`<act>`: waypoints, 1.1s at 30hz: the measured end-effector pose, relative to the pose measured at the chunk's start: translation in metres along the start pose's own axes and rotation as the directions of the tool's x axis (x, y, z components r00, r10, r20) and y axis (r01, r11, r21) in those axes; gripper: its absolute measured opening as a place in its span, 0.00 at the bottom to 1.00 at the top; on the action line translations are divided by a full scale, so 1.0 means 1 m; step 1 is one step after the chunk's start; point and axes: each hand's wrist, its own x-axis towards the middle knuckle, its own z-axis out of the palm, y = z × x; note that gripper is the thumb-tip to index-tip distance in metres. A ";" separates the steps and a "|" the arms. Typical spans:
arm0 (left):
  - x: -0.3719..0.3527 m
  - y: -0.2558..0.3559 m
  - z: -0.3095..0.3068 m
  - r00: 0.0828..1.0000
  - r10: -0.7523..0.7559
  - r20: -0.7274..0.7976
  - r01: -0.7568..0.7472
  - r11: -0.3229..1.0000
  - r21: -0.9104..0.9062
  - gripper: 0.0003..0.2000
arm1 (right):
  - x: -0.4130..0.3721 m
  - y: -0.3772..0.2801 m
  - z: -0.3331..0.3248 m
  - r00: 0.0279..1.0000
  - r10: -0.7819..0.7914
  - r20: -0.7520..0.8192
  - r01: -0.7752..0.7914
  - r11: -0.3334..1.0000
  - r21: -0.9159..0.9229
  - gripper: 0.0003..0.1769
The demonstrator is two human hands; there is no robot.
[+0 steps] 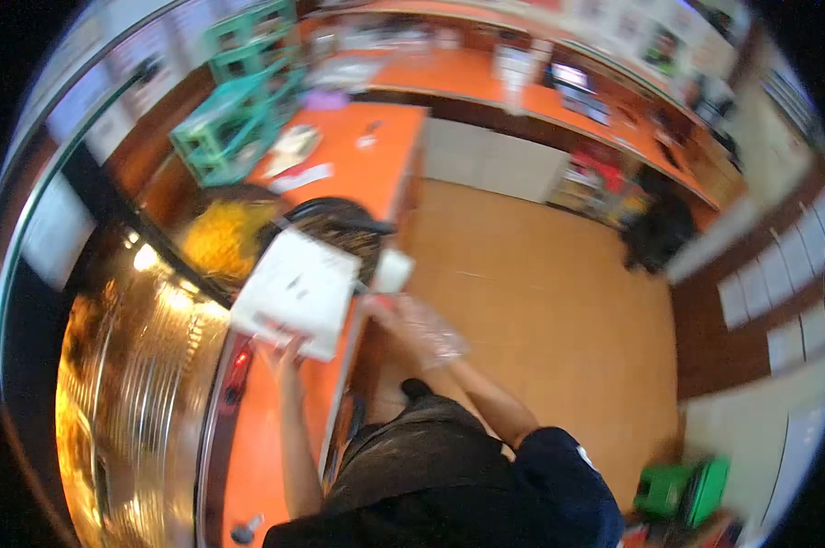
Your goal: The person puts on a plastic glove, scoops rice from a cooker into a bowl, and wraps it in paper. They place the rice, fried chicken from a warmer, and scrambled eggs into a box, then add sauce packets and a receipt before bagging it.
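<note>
My left hand (pixel 283 349) grips the near edge of a flat white paper packet (pixel 296 281) with small dark marks on it. The packet is tilted over the orange counter. My right hand (pixel 414 324), in a clear plastic glove, is just right of the packet, fingers drawn together and blurred; a reddish patch shows at the fingertips, and I cannot tell what they hold. Behind the packet lies a dark round container (pixel 344 219) with brownish contents. A yellow shredded heap (pixel 221 236) is left of it. A white cup-like thing (pixel 394 270) stands close to my right hand.
A lit glass-and-metal display case (pixel 148 374) runs along the left. Green stacked racks (pixel 225 128) stand on the orange counter (pixel 376 137). A laptop (pixel 581 99) sits on the back counter. Green containers (pixel 682 489) are at lower right, a black bag-like bundle (pixel 659 233) at far right.
</note>
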 end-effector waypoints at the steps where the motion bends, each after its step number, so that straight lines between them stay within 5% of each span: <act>1: 0.005 0.000 0.004 1.000 0.005 0.022 -0.004 0.999 -0.038 0.30 | 0.004 -0.001 0.008 0.999 0.017 -0.044 -0.018 0.999 -0.031 0.39; 2: 0.009 0.008 0.011 0.997 0.044 0.069 -0.046 0.999 0.025 0.28 | 0.007 -0.002 0.017 0.994 0.034 -0.105 -0.040 0.997 -0.063 0.39; 4: 0.042 -0.028 -0.006 0.997 0.034 0.075 -0.033 0.999 -0.016 0.24 | 0.020 0.014 0.036 1.000 0.002 -0.015 -0.003 0.999 -0.043 0.37; 9: 0.043 -0.013 0.006 0.998 -0.052 0.022 0.054 0.995 -0.081 0.28 | 0.021 0.000 0.047 0.983 -0.102 0.153 0.139 0.957 -0.255 0.36; 13: 0.036 -0.011 -0.013 0.976 0.062 0.209 -0.037 0.992 -0.123 0.36 | 0.049 0.015 0.052 0.989 -0.107 0.098 0.129 0.959 -0.251 0.37; 16: 0.020 -0.002 -0.018 0.969 0.088 0.232 -0.060 0.990 -0.126 0.39 | 0.122 0.083 0.047 0.950 -0.249 0.188 0.302 0.889 -0.345 0.27; 21: 0.027 0.004 -0.017 0.985 0.053 0.166 -0.035 0.994 -0.108 0.41 | 0.096 0.064 0.064 0.910 -0.279 0.307 0.348 0.915 -0.201 0.47; 25: 0.021 0.010 -0.022 0.980 0.087 0.180 -0.067 0.991 -0.118 0.42 | 0.074 0.041 0.054 0.830 -0.465 0.310 0.558 0.683 -0.470 0.50; 28: 0.005 0.017 -0.035 0.980 0.078 0.183 -0.057 0.991 -0.117 0.42 | 0.113 0.046 0.045 0.901 -0.389 0.195 0.412 0.622 -0.666 0.48; 30: 0.003 0.024 -0.036 0.979 0.105 0.175 -0.091 0.992 -0.084 0.41 | 0.120 0.051 0.043 0.948 -0.306 0.090 0.315 0.850 -0.423 0.24; 32: 0.006 0.023 -0.039 0.982 0.074 0.174 -0.055 0.992 -0.111 0.38 | 0.081 0.023 0.046 0.981 -0.154 0.119 0.163 0.985 -0.064 0.30; 33: 0.009 0.021 -0.039 0.984 0.068 0.167 -0.044 0.989 -0.143 0.38 | 0.076 0.035 0.063 0.977 -0.066 0.202 0.119 0.957 -0.263 0.33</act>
